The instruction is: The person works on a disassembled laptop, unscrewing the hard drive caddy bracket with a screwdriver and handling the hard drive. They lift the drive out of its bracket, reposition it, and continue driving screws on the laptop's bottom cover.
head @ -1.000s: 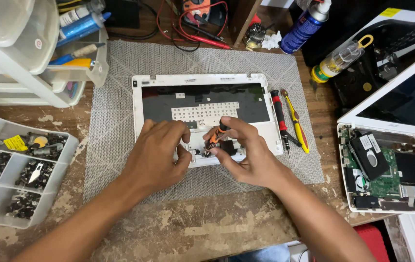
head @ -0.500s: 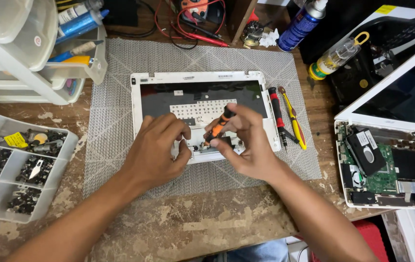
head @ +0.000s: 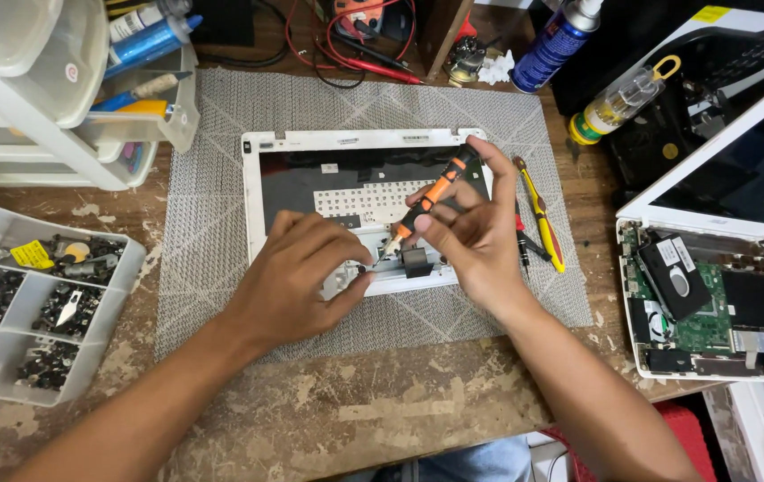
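Right hand (head: 475, 236) has re-gripped the orange-and-black screwdriver (head: 431, 201) and tilted it up, tip now on the white laptop palmrest shell (head: 355, 214) lying on the grey mat (head: 212, 223); left hand (head: 306, 272), fingers curled, steadies it, so driving looks underway.

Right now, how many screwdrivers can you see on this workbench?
3. An orange-and-black screwdriver is in the right hand; a yellow-handled screwdriver and a dark red-tipped one lie beside the white laptop shell. Others may be hidden in the clutter.
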